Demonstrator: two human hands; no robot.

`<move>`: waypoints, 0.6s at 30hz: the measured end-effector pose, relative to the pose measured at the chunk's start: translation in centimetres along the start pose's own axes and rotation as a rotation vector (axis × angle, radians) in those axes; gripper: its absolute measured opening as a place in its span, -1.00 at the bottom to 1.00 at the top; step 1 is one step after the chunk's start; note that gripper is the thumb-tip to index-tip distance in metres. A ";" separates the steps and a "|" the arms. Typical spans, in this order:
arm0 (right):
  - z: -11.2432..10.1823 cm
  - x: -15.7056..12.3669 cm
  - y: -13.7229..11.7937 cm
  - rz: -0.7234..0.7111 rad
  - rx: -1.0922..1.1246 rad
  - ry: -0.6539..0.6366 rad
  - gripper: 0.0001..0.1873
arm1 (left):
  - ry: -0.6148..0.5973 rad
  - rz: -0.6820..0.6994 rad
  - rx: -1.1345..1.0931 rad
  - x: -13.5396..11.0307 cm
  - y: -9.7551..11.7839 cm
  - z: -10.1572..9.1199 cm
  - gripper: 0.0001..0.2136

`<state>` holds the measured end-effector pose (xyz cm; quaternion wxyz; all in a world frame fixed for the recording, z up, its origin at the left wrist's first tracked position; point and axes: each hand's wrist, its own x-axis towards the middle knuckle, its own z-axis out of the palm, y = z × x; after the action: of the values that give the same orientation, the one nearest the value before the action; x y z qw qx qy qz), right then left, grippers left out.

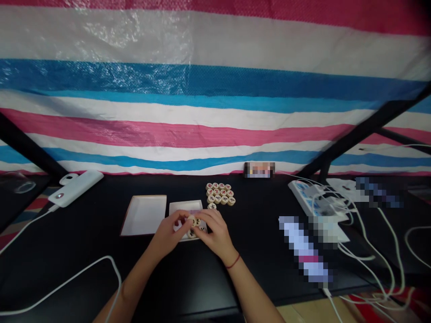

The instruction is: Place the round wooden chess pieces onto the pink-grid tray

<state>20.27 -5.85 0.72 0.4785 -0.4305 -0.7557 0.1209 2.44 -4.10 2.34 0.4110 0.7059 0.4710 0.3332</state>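
Note:
My left hand and my right hand meet over a small white tray on the black table. Their fingers are curled around several round pale wooden game pieces with dark marks, lying on that tray. Each hand pinches or presses pieces in the pile. Just beyond the tray, a cluster of the same pieces lies flat on the table in tidy rows. A second white tray, with nothing on it, sits to the left of my left hand.
A white power bank with a cable lies at the far left. A white power strip with tangled white cables sits at the right. A striped tarp hangs behind the table, and black frame bars cross both sides.

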 end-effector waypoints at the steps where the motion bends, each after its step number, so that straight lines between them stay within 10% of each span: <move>1: -0.2 -0.1 0.3 0.013 -0.009 0.025 -0.79 | 0.033 -0.009 -0.022 0.0 -0.3 0.1 -0.79; 6: -2.3 -0.4 3.3 0.288 -0.193 0.242 -0.75 | 0.201 -0.021 -0.220 0.4 -1.6 0.4 -0.79; 10: -3.6 -1.3 6.0 0.482 -0.317 0.172 -0.71 | 0.321 -0.037 -0.329 0.6 -1.7 0.1 -0.77; 18: -3.6 -1.0 5.4 0.424 -0.282 0.098 -0.81 | 0.331 0.072 -0.208 0.6 -1.7 0.1 -0.73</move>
<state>26.29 -4.21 -1.29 0.4137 -0.6471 -0.6338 0.0910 2.02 -3.18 0.82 0.3863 0.6115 0.4699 0.5060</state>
